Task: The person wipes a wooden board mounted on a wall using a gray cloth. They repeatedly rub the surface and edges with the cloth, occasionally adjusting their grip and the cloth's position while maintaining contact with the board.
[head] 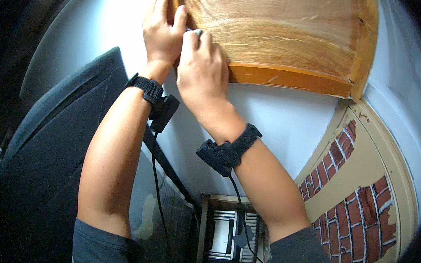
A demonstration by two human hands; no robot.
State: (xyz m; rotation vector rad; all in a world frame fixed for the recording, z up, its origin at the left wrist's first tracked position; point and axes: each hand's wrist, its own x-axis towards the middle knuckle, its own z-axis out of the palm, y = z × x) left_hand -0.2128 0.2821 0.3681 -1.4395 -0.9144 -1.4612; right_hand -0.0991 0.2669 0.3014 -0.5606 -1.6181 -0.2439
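A varnished wooden panel with a raised orange-brown frame (292, 78) fills the upper middle of the view. My left hand (163, 38) lies against its left edge, fingers stretched upward and thumb apart; the fingertips run out of the picture. Right beside it, at the panel's lower left corner, my right hand (204, 65) is curled with its knuckles towards me. Between its thumb side and fingers shows the end of a small bluish-grey object (199, 32); the rest is hidden in the grip, so its kind is unclear. Both wrists wear black straps with small boxes and cables.
A dark padded panel (64, 131) rises on the left. To the right stands a beige door (350, 196) with painted red-brick patches. Far below, a framed recess (202, 231) holds a white-and-black slatted thing. White wall (279, 117) lies behind my arms.
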